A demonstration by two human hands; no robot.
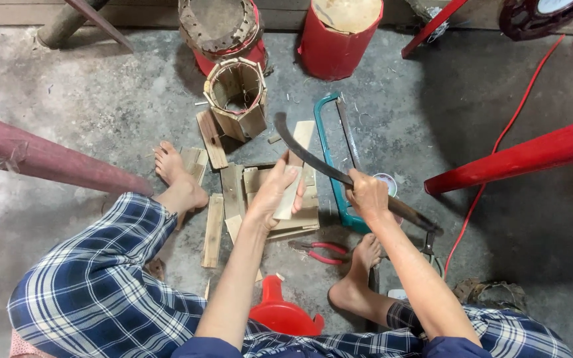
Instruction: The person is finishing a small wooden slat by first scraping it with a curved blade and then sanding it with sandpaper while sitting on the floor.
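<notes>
Left hand (274,192) grip clamped on wooden slat (293,174) — right hand (368,195) fisted round curved knife (319,162).

A single view is given, taken from a camera worn on the head and aimed steeply down at a concrete floor (101,99). The scene is seen from close range. The wearer's legs are framed at six o'clock, and red buckets (338,33) are cut off at twelve o'clock.
</notes>
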